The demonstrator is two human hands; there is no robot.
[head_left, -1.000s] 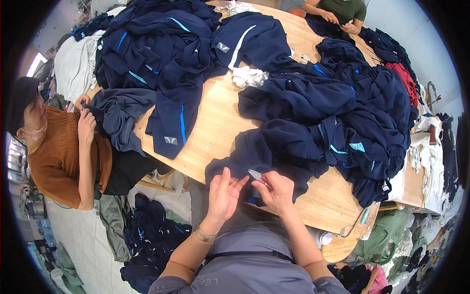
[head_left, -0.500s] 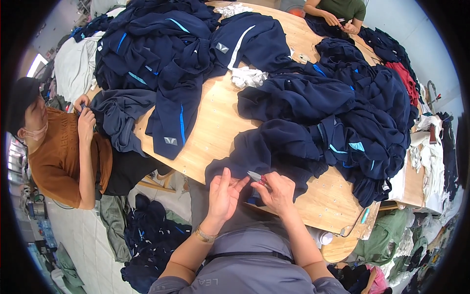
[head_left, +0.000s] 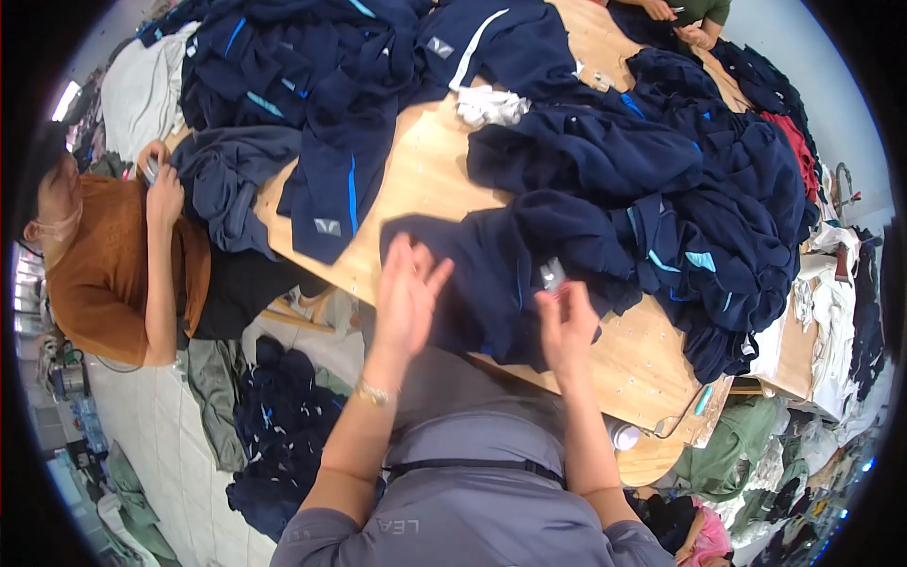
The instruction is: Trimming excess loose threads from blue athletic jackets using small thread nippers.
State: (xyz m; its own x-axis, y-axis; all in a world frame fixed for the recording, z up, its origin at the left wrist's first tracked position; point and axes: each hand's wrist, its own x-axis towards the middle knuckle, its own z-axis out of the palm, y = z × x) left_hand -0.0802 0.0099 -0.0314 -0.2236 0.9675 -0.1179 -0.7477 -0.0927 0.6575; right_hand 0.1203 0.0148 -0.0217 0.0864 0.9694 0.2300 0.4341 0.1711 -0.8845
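Observation:
Over the near edge of the table my left hand point(head_left: 406, 300) is raised with its fingers apart, a little blurred, and holds nothing. In my right hand point(head_left: 567, 331) is a pair of thread snips point(head_left: 552, 275) with red handles, its metal blades directed away from me. Both hands are above a navy garment point(head_left: 487, 274), which lies loosely spread at the table's near edge and runs into a larger heap of navy garments point(head_left: 737, 203) on the right. Whether either hand touches the cloth is hard to see.
The wooden table point(head_left: 364, 255) carries another navy pile point(head_left: 283, 85) at far left and a white bundle point(head_left: 491, 106) mid-table. A person in brown point(head_left: 113, 265) sits at left; another person's hands point(head_left: 697, 36) work at the far end. Dark garments point(head_left: 283, 425) lie on the floor.
Both hands have moved forward over the garment and apart from each other, the right still holding the snips. The view has tilted, so the table appears higher.

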